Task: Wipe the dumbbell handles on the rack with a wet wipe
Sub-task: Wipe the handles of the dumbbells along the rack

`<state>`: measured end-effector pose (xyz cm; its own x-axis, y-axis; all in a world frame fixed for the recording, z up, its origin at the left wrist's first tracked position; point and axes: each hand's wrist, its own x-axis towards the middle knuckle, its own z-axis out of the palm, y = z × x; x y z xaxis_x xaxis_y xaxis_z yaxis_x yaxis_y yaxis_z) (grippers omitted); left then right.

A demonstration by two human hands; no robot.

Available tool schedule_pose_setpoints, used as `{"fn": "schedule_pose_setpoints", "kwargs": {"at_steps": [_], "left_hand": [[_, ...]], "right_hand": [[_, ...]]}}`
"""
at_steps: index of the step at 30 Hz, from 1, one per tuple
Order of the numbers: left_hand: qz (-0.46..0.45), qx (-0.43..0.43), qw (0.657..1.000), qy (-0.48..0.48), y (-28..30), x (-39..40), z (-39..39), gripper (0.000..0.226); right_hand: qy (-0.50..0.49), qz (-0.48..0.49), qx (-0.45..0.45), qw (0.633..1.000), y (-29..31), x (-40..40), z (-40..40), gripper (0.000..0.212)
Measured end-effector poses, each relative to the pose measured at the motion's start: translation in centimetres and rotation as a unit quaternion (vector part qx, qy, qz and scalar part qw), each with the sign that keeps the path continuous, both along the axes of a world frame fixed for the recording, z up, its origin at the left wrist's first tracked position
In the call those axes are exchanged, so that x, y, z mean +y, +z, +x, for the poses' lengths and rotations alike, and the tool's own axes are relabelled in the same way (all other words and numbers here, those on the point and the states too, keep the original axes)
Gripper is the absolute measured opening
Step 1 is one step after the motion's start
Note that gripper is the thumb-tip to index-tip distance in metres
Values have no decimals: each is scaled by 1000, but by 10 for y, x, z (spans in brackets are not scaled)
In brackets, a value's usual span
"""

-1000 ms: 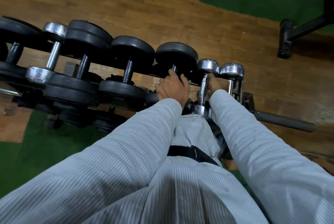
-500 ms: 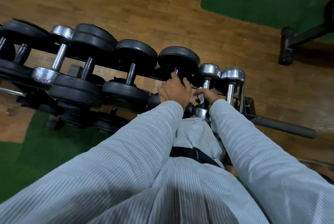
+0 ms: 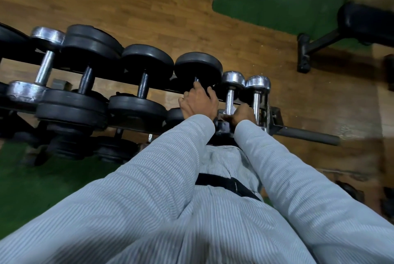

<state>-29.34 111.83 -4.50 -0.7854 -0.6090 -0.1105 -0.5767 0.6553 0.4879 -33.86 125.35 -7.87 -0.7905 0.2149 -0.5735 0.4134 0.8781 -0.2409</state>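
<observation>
— Operator: From my remote view, do the dumbbells (image 3: 232,91) or the rack (image 3: 275,123) bear legible numbers?
— Second: None; I read no text, label or brand anywhere.

1. We see our left hand (image 3: 198,103) curled round the handle of a black dumbbell (image 3: 199,67) on the rack (image 3: 275,118).
2. Just right of that dumbbell, our right hand (image 3: 243,115) grips a chrome dumbbell's (image 3: 231,87) handle at its near end.
</observation>
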Motion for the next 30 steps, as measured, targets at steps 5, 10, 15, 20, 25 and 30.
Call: {"fn": "schedule_pose_setpoints", "kwargs": {"at_steps": [5, 10, 15, 20, 25, 30], "left_hand": [[29, 32, 999, -11, -2, -1, 5, 37], [49, 67, 996, -20, -2, -4, 9, 32], [54, 65, 996, -13, 0, -2, 10, 30], [39, 56, 997, -28, -3, 0, 9, 23], [28, 42, 999, -14, -2, 1, 7, 23], [7, 46, 998, -49, 3, 16, -2, 18]], "right_hand": [[88, 127, 57, 986, 17, -8, 2, 28], [105, 102, 49, 988, 24, -14, -1, 21], [111, 142, 35, 983, 35, 9, 5, 7], [39, 92, 86, 991, 39, 52, 12, 12], [7, 87, 173, 981, 43, 90, 4, 23], [64, 30, 161, 984, 32, 109, -11, 22]]}}
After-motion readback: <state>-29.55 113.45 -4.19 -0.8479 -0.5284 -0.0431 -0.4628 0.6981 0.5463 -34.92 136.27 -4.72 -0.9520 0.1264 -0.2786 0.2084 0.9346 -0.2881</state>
